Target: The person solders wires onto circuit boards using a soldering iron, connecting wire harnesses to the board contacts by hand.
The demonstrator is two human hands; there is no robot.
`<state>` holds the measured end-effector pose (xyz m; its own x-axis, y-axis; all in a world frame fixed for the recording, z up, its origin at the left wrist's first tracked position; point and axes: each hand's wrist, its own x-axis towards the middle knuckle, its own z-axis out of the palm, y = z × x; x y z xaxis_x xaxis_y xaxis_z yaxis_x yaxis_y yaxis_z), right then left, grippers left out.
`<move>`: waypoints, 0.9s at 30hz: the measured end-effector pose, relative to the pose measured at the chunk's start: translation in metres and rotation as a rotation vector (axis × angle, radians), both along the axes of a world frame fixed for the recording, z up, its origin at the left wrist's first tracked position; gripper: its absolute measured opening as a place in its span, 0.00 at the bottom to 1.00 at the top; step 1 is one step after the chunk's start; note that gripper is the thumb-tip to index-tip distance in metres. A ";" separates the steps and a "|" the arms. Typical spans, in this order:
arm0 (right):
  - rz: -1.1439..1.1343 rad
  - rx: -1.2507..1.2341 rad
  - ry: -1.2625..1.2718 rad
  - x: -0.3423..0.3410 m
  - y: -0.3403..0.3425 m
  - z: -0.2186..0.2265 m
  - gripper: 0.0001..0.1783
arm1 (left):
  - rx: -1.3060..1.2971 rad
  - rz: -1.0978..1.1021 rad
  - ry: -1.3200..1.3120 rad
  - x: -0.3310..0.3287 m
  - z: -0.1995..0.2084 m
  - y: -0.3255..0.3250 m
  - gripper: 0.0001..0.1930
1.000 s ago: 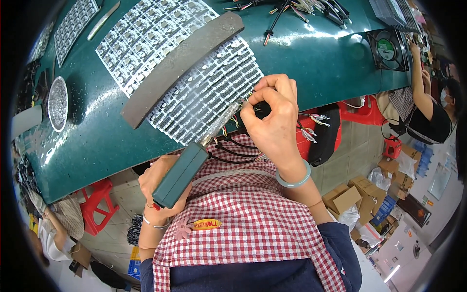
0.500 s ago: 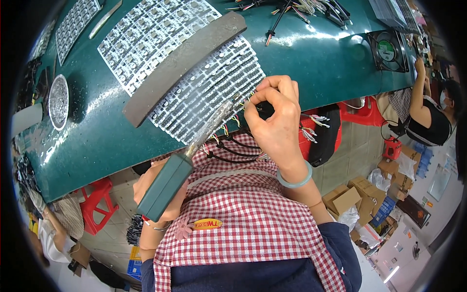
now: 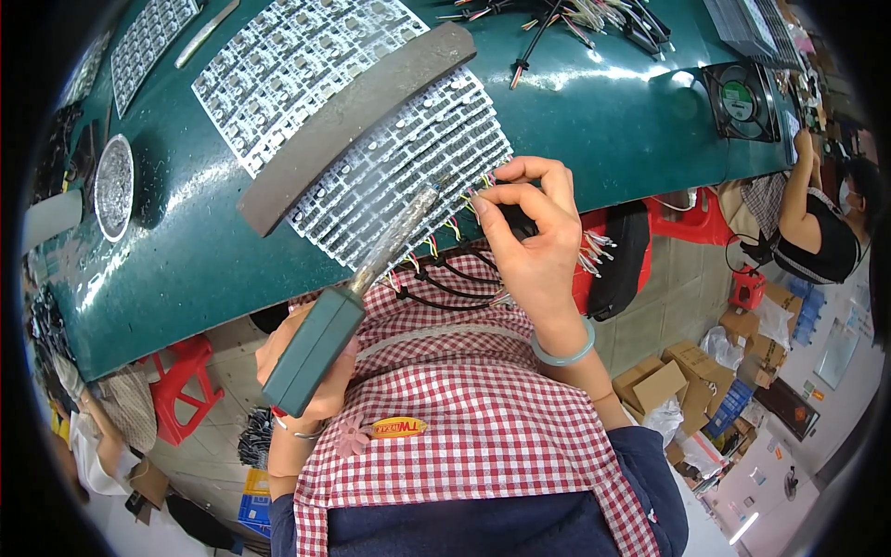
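My left hand point(image 3: 320, 390) is closed round the boxy green handle of a soldering iron point(image 3: 316, 348). Its silvery, crusted shaft slants up to the right, the tip over the near right edge of a stack of white circuit boards point(image 3: 408, 158). Beside that tip, my right hand point(image 3: 538, 223) pinches a thin coloured wire point(image 3: 471, 202) at the boards' edge, thumb against fingertip. Several short coloured wires stick out along the near edge, with black cables point(image 3: 455, 299) hanging from them over my checked apron. A dark grey curved bar point(image 3: 357, 125) lies across the boards.
A round dish point(image 3: 114, 188) of silvery material stands at the left of the green table point(image 3: 594, 121). Loose cables point(image 3: 594, 19) lie at the back, and a black fan point(image 3: 740, 102) sits at the right. Red stools and other people are beyond both sides.
The soldering iron's tip has shifted slightly up and left, away from my fingers. My right hand has moved a little right and down, still pinching.
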<state>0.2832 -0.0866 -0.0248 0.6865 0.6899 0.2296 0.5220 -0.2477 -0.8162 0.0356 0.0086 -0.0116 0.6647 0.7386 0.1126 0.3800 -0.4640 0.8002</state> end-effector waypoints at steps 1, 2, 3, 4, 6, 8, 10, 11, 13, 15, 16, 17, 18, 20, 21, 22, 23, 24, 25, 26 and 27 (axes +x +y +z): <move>0.010 0.003 -0.005 0.000 0.001 0.000 0.05 | 0.014 -0.024 -0.001 0.001 0.001 0.001 0.13; 0.008 -0.004 -0.020 0.000 0.002 0.000 0.05 | 0.014 -0.024 -0.001 0.002 0.002 0.002 0.13; -0.002 -0.018 -0.028 0.000 0.003 0.000 0.05 | 0.066 -0.052 0.003 0.003 0.003 0.003 0.13; 0.007 -0.012 -0.034 0.000 0.004 0.000 0.05 | 0.135 -0.084 0.017 0.004 0.004 0.004 0.13; 0.035 -0.024 -0.054 0.000 0.005 -0.001 0.06 | 0.107 -0.069 -0.003 0.006 0.005 0.003 0.13; 0.065 -0.036 -0.066 0.000 0.005 0.000 0.07 | 0.096 -0.058 -0.013 0.007 0.007 0.002 0.13; 0.084 -0.048 -0.069 -0.001 0.004 0.000 0.07 | 0.105 -0.052 -0.005 0.007 0.008 0.001 0.13; 0.094 -0.055 -0.081 -0.002 0.005 0.000 0.08 | 0.082 -0.044 -0.017 0.007 0.009 0.001 0.13; 0.106 -0.062 -0.092 -0.004 0.006 -0.001 0.08 | 0.051 -0.050 -0.034 0.007 0.009 0.002 0.12; 0.092 -0.072 -0.142 -0.006 0.008 -0.003 0.08 | 0.035 -0.064 -0.017 0.008 0.010 0.002 0.12; 0.101 -0.070 -0.148 -0.006 0.008 -0.003 0.08 | 0.019 -0.079 0.000 0.008 0.010 0.002 0.11; 0.104 -0.074 -0.155 -0.006 0.008 -0.003 0.08 | 0.019 -0.079 0.000 0.009 0.010 0.002 0.11; 0.099 -0.080 -0.156 -0.006 0.008 -0.003 0.08 | 0.019 -0.081 -0.004 0.010 0.010 0.002 0.11; 0.111 -0.076 -0.169 -0.006 0.008 -0.003 0.08 | 0.020 -0.083 -0.008 0.010 0.011 0.002 0.11; 0.104 -0.075 -0.170 -0.005 0.009 -0.003 0.08 | 0.006 -0.086 0.003 0.010 0.012 0.001 0.11; 0.113 -0.073 -0.176 -0.005 0.009 -0.003 0.08 | 0.000 -0.101 0.029 0.010 0.013 0.001 0.11; 0.112 -0.080 -0.186 -0.005 0.009 -0.002 0.08 | -0.007 -0.090 0.015 0.010 0.012 0.002 0.11; 0.103 -0.090 -0.193 -0.005 0.009 -0.002 0.09 | 0.003 -0.120 -0.004 0.009 0.011 0.004 0.13; 0.112 -0.086 -0.197 -0.005 0.009 -0.002 0.09 | 0.031 -0.163 -0.013 0.009 0.010 0.005 0.16; 0.108 -0.088 -0.200 -0.006 0.009 -0.002 0.09 | 0.013 -0.150 -0.024 0.009 0.009 0.005 0.16; 0.095 -0.096 -0.199 -0.006 0.010 -0.002 0.09 | 0.010 -0.150 -0.034 0.009 0.008 0.005 0.15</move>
